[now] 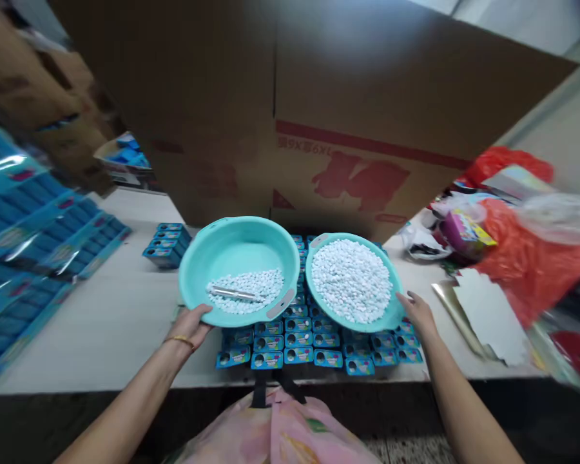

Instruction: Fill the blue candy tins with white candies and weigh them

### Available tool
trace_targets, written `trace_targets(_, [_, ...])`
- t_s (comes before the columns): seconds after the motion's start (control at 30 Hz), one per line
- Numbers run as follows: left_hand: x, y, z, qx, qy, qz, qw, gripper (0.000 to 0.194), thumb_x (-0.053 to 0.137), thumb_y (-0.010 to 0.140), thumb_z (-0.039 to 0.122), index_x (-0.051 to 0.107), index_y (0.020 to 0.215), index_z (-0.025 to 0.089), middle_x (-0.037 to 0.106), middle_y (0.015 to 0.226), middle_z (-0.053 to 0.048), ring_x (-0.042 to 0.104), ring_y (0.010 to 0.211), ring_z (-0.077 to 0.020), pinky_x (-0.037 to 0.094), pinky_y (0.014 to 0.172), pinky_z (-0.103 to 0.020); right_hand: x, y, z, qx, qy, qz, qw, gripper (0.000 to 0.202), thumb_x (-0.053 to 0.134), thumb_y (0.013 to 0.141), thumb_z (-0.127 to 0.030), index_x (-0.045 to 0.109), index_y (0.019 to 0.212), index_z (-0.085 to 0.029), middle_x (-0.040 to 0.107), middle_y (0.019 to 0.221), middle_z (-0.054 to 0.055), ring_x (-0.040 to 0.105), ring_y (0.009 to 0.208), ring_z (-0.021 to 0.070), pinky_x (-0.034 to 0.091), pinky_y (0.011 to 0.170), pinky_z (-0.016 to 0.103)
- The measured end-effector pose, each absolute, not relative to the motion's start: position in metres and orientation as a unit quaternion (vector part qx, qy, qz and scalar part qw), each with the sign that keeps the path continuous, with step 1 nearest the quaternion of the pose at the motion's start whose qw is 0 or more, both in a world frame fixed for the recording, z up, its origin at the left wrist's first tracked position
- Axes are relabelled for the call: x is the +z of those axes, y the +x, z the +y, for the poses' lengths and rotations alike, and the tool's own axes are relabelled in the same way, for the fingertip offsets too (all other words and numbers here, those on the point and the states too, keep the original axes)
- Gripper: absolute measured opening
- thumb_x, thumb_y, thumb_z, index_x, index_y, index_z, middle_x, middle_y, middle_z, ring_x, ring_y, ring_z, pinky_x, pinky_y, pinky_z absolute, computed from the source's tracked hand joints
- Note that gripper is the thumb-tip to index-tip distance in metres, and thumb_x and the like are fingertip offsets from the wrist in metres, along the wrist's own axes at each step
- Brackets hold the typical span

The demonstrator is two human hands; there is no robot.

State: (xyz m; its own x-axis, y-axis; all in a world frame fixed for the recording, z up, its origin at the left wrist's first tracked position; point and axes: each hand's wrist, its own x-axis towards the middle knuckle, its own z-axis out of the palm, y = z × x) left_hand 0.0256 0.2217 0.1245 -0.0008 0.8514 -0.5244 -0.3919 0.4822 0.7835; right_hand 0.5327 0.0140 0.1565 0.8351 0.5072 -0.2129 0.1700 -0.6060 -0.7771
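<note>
1. In the head view, the left basin (239, 248) is gripped at its near left rim by the left hand (191, 327), with the thumb laid over the edge.
2. The right basin (392, 316) is touched at its right rim by the right hand (419, 314), its fingers partly spread; how firmly it is grasped cannot be told.
3. The two basins are set side by side above rows of small blue boxes (298, 339), many of which are hidden beneath them; whether the basins are lifted clear cannot be told.
4. A metal tube (234, 294) is seen in the left basin, ahead and to the right of the left hand, the nearer one, its long axis run nearly crosswise.
5. Smooth, round-rimmed teal plastic is marked by grey rim patches; small, rounded white pellets (352, 280) are heaped broadly in the right basin and shallowly in the left.
6. The pale, flat table (101, 309) is backed by a brown cardboard box (212, 154) printed in red.
</note>
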Motion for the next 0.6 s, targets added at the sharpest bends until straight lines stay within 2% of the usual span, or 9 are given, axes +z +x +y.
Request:
trace_targets(0.1, [0.131,0.051,0.222,0.463,0.172,0.542,0.68,0.049,0.052,0.058,-0.007,0.054,0.102,0.015,0.062,0.088,-0.007,0.06,0.079,-0.0198,0.05,0.07,-0.038,0.145,0.565,0.03,0.351,-0.831,-0.178,0.394,0.054,0.064,0.059,-0.047,0.056,0.102,-0.016,0.065,0.083,0.009,0.06,0.059,0.018,0.049,0.049,0.028])
trace_targets(0.2, [0.141,0.068,0.224,0.457,0.163,0.559,0.672,0.043,0.049,0.063,-0.007,0.052,0.101,0.013,0.061,0.091,-0.007,0.058,0.081,-0.0183,0.048,0.071,-0.037,0.138,0.584,0.042,0.454,-0.794,-0.142,0.378,0.051,0.069,0.056,-0.04,0.056,0.098,-0.012,0.066,0.073,0.011,0.06,0.053,0.0194,0.05,0.049,0.03])
trace_targets(0.33, [0.158,0.076,0.225,0.442,0.19,0.557,0.677,0.03,0.048,0.071,0.002,0.05,0.101,0.008,0.06,0.091,-0.007,0.057,0.082,-0.0174,0.047,0.073,-0.034,0.136,0.587,0.045,0.587,-0.708,-0.097,0.381,0.05,0.064,0.063,-0.036,0.052,0.106,-0.012,0.066,0.083,0.014,0.063,0.065,0.0239,0.051,0.058,0.036])
trace_targets(0.5, [0.162,0.088,0.18,0.442,0.19,0.519,0.706,0.027,0.054,0.076,0.022,0.052,0.102,0.015,0.058,0.103,-0.009,0.054,0.095,-0.0214,0.047,0.077,-0.036,0.136,0.58,0.044,0.62,-0.639,-0.12,0.44,0.044,0.063,0.065,-0.027,0.052,0.105,-0.013,0.064,0.093,0.013,0.063,0.076,0.0231,0.051,0.067,0.036])
trace_targets(0.6, [0.152,0.126,0.133,0.331,0.155,0.55,0.751,0.039,0.066,0.065,0.029,0.053,0.102,0.019,0.052,0.112,-0.015,0.052,0.101,-0.0278,0.048,0.073,-0.043,0.139,0.575,0.047,0.583,-0.643,-0.114,0.484,0.041,0.063,0.062,-0.023,0.055,0.099,-0.01,0.066,0.087,0.012,0.063,0.072,0.0218,0.05,0.067,0.035])
